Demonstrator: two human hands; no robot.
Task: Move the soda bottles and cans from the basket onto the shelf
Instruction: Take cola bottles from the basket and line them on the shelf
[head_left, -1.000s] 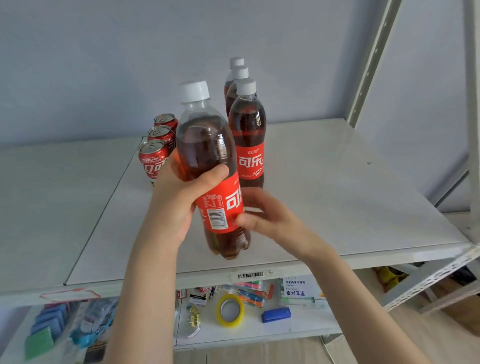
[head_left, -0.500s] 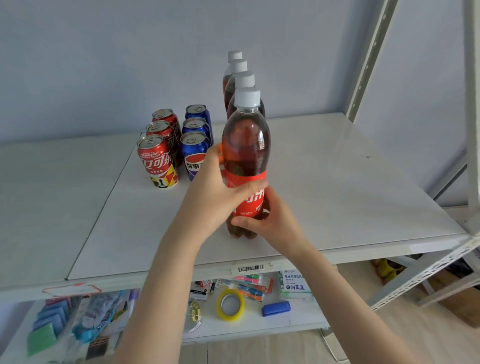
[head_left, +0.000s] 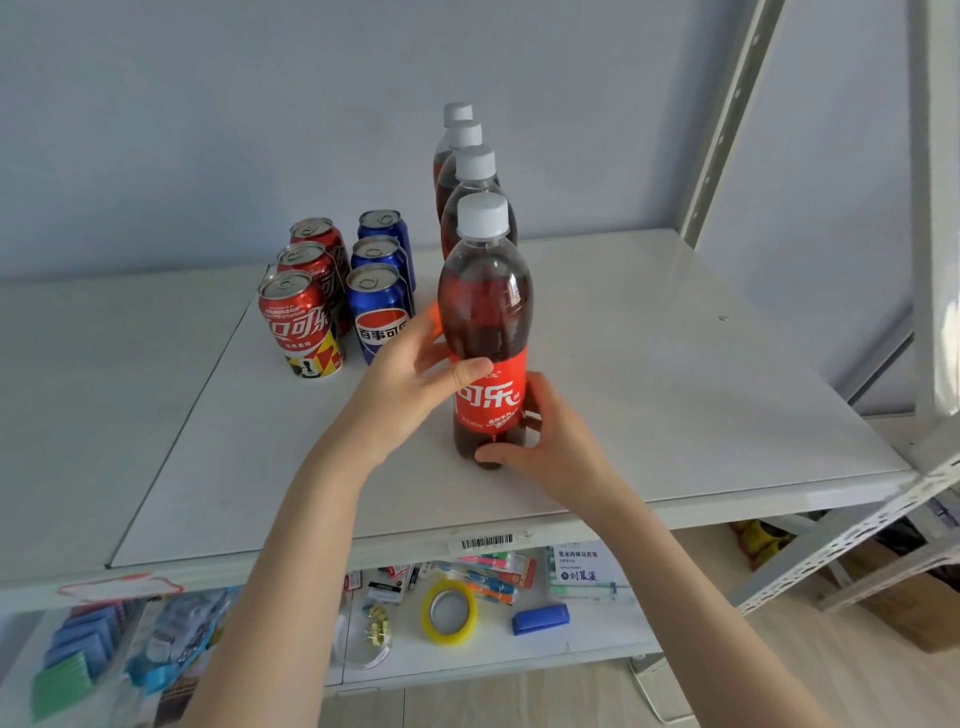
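wide white shelf (head_left: 675, 389) up top: a smooth matt board in a perforated metal frame, with a pale wall behind. on it, four plastic cola bottles run in a straight file, front to back. the front cola bottle (head_left: 485, 312) stands upright near the shelf's front edge, with rounded shoulders, a white ribbed cap, dark drink and a glossy red label. the three bottles behind (head_left: 475, 163) line up tight, mostly caps and shoulders showing.

left of them stand two short columns of shiny metal cylinders, all upright: three red cola cans (head_left: 298, 322) and three blue pepsi cans (head_left: 382, 312).

now the hands. the left hand (head_left: 400, 384) comes in from the lower left, thumb laid across the label's top edge, fingers wrapped behind the bottle's waist. the right hand (head_left: 556, 447) cups the base from the right, thumb tip at the front of the foot, fingers curled round the far side. both grip that front bottle.

small stuff: a barcode sticker (head_left: 485, 542) on the shelf lip. on the lower shelf (head_left: 597, 642) lie a yellow tape roll (head_left: 449, 612) and a blue block (head_left: 540, 618).
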